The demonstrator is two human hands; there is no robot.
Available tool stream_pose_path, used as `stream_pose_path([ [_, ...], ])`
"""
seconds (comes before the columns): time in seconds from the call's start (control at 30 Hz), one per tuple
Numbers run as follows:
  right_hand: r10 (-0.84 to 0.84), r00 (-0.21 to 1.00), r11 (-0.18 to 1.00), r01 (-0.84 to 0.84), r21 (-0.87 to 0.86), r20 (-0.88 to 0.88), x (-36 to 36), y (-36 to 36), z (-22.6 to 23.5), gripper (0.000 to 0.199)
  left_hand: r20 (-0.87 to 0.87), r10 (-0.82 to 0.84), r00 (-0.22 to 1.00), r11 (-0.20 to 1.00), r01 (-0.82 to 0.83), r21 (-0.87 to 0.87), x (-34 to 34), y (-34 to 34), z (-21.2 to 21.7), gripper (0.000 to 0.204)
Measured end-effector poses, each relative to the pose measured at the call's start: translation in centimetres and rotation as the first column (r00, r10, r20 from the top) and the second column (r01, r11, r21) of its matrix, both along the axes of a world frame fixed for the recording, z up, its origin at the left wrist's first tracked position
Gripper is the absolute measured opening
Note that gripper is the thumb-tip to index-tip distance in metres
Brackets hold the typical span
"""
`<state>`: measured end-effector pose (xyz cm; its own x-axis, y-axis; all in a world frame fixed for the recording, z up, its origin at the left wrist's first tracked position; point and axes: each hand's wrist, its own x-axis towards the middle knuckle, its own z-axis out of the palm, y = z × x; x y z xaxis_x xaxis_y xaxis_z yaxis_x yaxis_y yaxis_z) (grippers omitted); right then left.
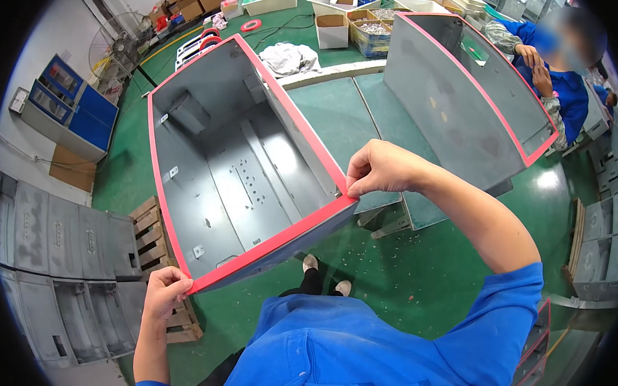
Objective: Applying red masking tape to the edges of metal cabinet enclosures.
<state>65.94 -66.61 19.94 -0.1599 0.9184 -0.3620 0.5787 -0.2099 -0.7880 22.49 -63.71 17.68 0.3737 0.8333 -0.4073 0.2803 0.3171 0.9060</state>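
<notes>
A large grey metal cabinet shell [244, 169] stands open toward the camera in the middle of the scene, its rim lined all round with a red edge strip [272, 245]. The left hand [163, 291] sits at the near left corner of that rim, fingers curled shut and pinching the red strip where it turns the corner. The right hand [379, 168] is at the near right corner, thumb and fingertips closed on the strip just where the near edge meets the right-hand edge. Between the two hands the near edge runs straight and slanted, lower on the left. To the right, well apart, a second grey cabinet shell [458, 96] with the same red rim tilts away, and another person in blue [559, 80] leans over its far side. The green floor [416, 267] shows open below and to the right of the near edge, dotted with small bits of debris. On the near left, grey panels [57, 265] lie stacked beside a wooden pallet [152, 221], crowding that side. Cardboard boxes and bins [351, 22] stand on the far side.
</notes>
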Motion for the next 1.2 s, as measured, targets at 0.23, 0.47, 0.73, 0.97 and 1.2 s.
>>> stream_pose_path([
  [0.23,-0.015,1.0,1.0,0.015,0.003,0.026,-0.2,0.0,0.3,0.01,-0.032,-0.011,0.999,1.0,0.012,0.007,-0.2,0.1,-0.1,0.009],
  [0.47,-0.044,0.998,0.999,0.043,0.028,0.054,-0.6,-0.2,0.1,0.008,-0.035,-0.014,0.999,1.0,0.015,0.023,-0.2,0.0,-0.1,0.009],
  [0.73,-0.22,0.969,0.953,0.238,0.187,-0.111,-0.5,-2.0,-2.2,0.022,-0.047,-0.006,0.999,0.999,0.007,0.037,-0.3,-0.1,-0.3,0.01],
  [0.97,-0.463,0.707,0.857,0.512,-0.065,-0.535,-2.1,-5.1,-4.4,0.02,-0.049,-0.008,0.999,0.999,0.011,0.045,-0.2,0.0,-0.3,0.01],
  [1.2,-0.503,0.625,0.822,0.56,-0.105,-0.597,-3.1,-4.9,-5.1,0.02,-0.054,0.006,0.999,1.0,-0.005,0.024,-0.4,0.0,-0.4,0.011],
])
